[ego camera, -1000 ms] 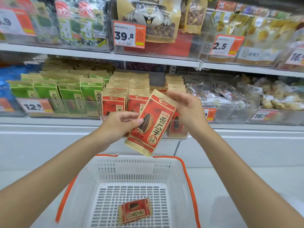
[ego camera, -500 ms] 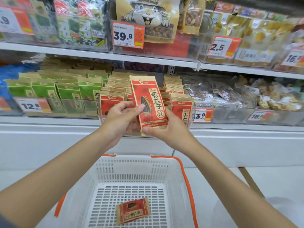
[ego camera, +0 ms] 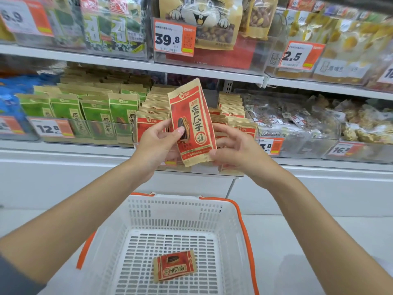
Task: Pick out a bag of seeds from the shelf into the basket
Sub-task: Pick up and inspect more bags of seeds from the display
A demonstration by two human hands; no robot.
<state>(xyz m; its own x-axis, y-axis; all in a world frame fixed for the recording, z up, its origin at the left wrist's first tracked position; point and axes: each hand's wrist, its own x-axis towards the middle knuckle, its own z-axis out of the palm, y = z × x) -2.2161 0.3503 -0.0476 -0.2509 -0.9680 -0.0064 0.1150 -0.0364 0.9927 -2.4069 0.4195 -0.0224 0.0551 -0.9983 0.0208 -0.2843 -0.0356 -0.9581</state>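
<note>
Green seed packs (ego camera: 93,118) fill the shelf (ego camera: 63,146) on the left. The left hand (ego camera: 157,143) pinches the red bag of seeds (ego camera: 192,122) at its left edge, thumb on the front. The bag's upright in front of the red stack (ego camera: 152,124), above the basket (ego camera: 176,207). The right hand (ego camera: 236,150) grips its bottom right corner. Another red pack (ego camera: 174,266) lies flat on the basket floor.

Red bag of seeds (ego camera: 192,122) upright between left hand (ego camera: 156,145) and right hand (ego camera: 236,150), above white basket (ego camera: 176,202)
</note>
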